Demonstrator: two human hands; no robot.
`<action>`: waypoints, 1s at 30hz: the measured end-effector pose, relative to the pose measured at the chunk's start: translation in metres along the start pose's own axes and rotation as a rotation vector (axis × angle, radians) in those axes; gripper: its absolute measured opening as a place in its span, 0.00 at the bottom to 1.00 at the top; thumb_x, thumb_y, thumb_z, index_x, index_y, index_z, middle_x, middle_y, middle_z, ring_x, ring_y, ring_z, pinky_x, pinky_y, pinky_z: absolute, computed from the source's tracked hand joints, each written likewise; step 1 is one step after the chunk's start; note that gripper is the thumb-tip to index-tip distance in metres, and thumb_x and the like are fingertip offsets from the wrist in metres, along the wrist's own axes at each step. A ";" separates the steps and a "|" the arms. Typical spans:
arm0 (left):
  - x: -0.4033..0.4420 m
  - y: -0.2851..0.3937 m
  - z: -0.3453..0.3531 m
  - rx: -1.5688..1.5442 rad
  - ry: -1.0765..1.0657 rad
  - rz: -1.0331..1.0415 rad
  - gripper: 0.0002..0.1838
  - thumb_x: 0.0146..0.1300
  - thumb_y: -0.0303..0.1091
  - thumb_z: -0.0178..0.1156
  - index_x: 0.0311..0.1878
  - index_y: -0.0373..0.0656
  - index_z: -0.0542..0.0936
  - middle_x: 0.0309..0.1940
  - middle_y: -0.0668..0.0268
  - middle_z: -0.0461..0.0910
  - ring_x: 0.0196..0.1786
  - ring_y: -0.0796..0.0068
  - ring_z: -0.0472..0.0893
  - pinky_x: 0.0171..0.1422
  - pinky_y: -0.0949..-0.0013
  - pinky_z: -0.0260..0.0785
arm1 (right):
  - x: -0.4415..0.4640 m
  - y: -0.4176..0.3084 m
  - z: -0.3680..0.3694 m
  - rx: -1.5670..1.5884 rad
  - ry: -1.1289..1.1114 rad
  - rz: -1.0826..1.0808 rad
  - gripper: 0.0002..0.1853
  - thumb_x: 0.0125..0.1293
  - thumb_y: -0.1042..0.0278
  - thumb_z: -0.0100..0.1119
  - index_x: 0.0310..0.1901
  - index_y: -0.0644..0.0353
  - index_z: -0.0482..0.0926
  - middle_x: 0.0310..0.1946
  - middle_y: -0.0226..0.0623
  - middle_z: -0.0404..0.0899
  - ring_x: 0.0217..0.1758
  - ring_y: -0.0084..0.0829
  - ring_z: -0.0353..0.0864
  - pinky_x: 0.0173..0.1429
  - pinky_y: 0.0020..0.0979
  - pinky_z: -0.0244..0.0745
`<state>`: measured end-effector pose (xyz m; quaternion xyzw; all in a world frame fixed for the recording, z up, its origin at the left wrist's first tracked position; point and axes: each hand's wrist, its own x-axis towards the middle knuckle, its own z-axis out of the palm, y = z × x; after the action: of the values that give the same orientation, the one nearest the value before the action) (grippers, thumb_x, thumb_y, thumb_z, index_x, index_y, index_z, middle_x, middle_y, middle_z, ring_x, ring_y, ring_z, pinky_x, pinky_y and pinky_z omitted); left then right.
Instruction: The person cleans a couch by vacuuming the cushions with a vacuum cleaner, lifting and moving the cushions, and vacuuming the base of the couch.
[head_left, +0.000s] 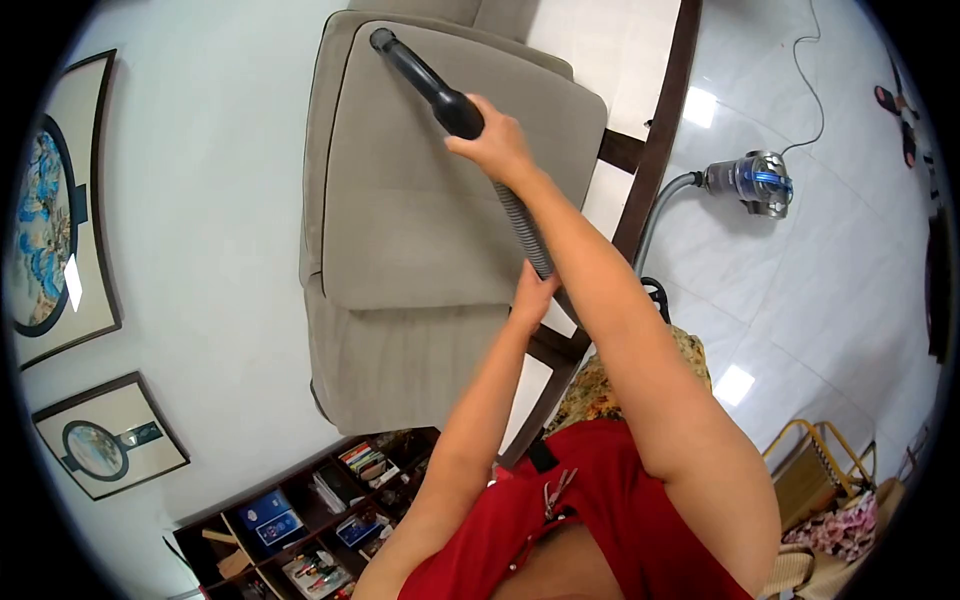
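My right hand is closed around the black handle end of a vacuum cleaner hose wand. The wand's tip touches the grey sofa cushion near its upper left corner. Lower down, my left hand grips the ribbed grey hose, its fingers partly hidden behind the hose and my right forearm. Part of the hose passes out of sight behind my right arm and comes out again near the floor. It joins the silver and blue vacuum cleaner body on the tiles.
A dark wooden sofa frame runs along the cushion's right side. The vacuum's power cord trails over the white tiled floor. Framed pictures hang on the wall at left. A dark shelf full of things stands below. A folding chair is at lower right.
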<state>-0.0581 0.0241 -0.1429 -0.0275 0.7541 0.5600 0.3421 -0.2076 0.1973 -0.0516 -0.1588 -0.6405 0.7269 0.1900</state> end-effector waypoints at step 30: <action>0.130 0.173 -0.081 -0.170 0.034 0.095 0.23 0.69 0.59 0.60 0.46 0.47 0.75 0.38 0.66 0.79 0.42 0.71 0.78 0.50 0.62 0.70 | -0.128 0.072 -0.042 -0.189 -0.049 0.029 0.35 0.48 0.57 0.70 0.61 0.50 0.75 0.42 0.50 0.85 0.44 0.50 0.85 0.49 0.43 0.78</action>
<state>-0.2701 0.0629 -0.0595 -0.0302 0.7099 0.6371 0.2988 -0.0803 0.1651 -0.1301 -0.1674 -0.7084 0.6695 0.1480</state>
